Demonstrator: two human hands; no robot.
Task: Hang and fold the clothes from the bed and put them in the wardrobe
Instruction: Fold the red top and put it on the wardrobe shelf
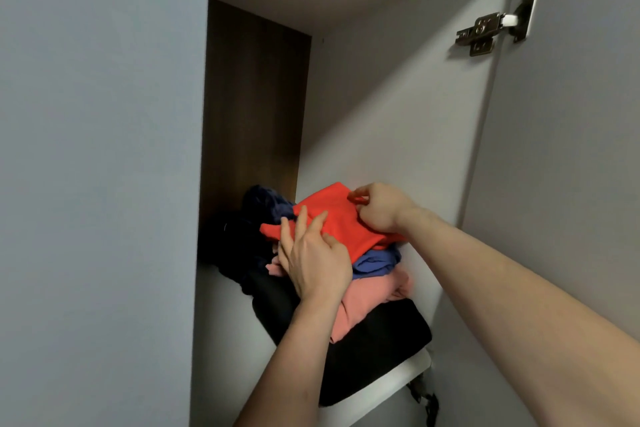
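orange-red garment [332, 218]: folded, top of stack on wardrobe shelf [221, 340] | left hand [311, 260]: fingers straight, slightly spread, pressing its near edge | right hand [377, 208]: pinching far corner

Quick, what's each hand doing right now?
Left hand: open, fingers resting flat on the red garment.
Right hand: pinching the red garment's edge.

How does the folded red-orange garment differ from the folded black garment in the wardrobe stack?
The folded red-orange garment lies on top of the stack; the folded black garment lies at the bottom. Both hands touch the red-orange one, the left hand flat and the right hand pinching its edge; neither touches the black one. The black one overhangs the white shelf. Both are folded.
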